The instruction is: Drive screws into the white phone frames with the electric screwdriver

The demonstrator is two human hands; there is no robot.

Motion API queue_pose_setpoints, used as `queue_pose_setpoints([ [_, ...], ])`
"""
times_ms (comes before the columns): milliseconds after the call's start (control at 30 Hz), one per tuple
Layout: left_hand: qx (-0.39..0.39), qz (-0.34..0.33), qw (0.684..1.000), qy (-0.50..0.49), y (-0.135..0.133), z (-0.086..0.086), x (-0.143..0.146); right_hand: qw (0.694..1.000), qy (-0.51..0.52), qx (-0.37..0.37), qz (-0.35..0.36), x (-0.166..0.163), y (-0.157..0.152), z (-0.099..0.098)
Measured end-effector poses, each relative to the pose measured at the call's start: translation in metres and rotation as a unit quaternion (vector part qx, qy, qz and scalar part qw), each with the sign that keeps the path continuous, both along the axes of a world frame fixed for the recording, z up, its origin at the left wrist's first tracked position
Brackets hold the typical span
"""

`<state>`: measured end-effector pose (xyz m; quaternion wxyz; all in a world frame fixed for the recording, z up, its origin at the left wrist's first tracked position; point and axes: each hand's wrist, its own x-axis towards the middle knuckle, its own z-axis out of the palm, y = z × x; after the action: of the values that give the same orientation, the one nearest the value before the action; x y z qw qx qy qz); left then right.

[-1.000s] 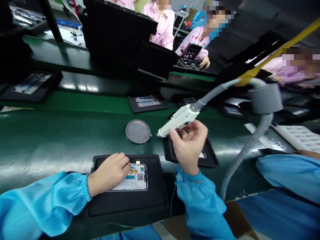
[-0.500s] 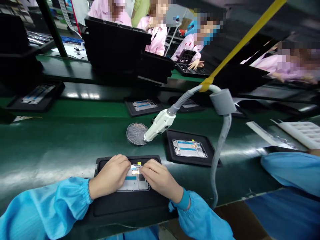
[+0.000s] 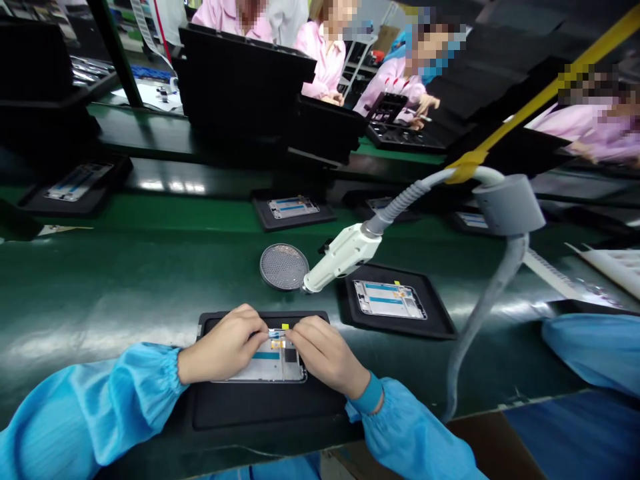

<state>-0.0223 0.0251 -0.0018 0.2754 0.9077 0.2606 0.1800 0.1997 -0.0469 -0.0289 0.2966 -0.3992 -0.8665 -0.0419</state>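
A phone mid-frame [image 3: 270,370], silvery with a blue adhesive strip across it, lies in a black tray [image 3: 265,410] in front of me. My left hand [image 3: 225,347] covers its left part, with thumb and fingers pinched together at its far edge. From the other side my right hand [image 3: 325,353] also pinches at that edge, over the right part. A small silvery and blue piece [image 3: 276,333] shows between my fingertips, beside a yellow tab [image 3: 285,327]. My fingers hide exactly what each hand grips.
A white electric screwdriver [image 3: 343,257] hangs on a grey cable, its tip beside a round screw dish [image 3: 284,267]. Another tray with a phone frame [image 3: 390,299] lies to the right. More trays line the back. A blue sleeve [image 3: 590,347] is at right; people in pink work opposite.
The view has shifted slightly, so the bench items sit a little further right. The screwdriver and its cable have swung right. Both my hands stay pinched at the phone frame's far edge.
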Motion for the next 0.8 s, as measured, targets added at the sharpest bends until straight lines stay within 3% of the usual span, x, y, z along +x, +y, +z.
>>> queue_pose_setpoints([
  [233,0.116,0.007,0.993,0.031,-0.014,-0.009,-0.022,0.998,-0.035,-0.011,-0.048,-0.004,0.000,-0.004],
  [400,0.188,-0.011,0.981,0.047,-0.027,-0.014,-0.021,0.997,-0.051,-0.021,-0.058,-0.006,-0.002,-0.005],
  [800,0.228,-0.009,0.971,0.064,-0.028,-0.013,-0.017,0.996,-0.066,-0.041,-0.041,-0.006,-0.004,-0.004],
])
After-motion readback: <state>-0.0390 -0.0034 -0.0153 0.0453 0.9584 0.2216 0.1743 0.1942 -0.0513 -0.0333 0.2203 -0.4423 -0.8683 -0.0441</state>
